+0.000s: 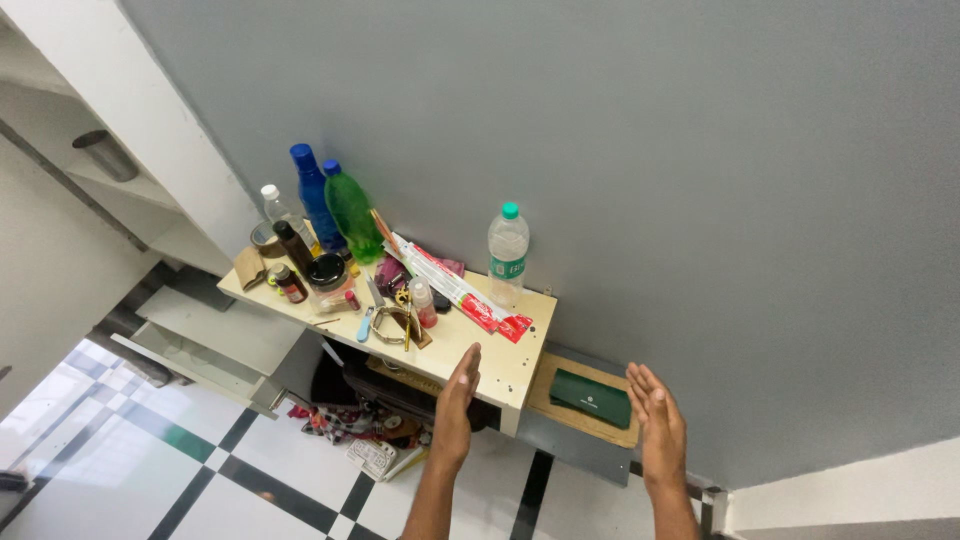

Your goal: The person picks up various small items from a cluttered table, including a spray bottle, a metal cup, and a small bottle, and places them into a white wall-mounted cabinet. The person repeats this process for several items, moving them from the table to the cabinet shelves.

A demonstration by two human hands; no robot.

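My left hand [456,398] is held flat and edge-on, fingers together and pointing up, just in front of the near edge of a small cream table [500,368]. My right hand [657,418] is raised the same way to the right, over a dark green pouch [592,397] lying on a low wooden board [560,372]. Both hands hold nothing. On the table stand a clear water bottle with a green cap [507,255], a green bottle [352,210], a blue bottle [315,195] and a long red and white packet [458,290].
Small jars, a dark bottle [292,245], scissors and trinkets crowd the table's left half. A grey wall rises behind. Clutter [365,430] lies under the table on a black and white tiled floor. White shelves [120,160] with a steel cup stand at the left.
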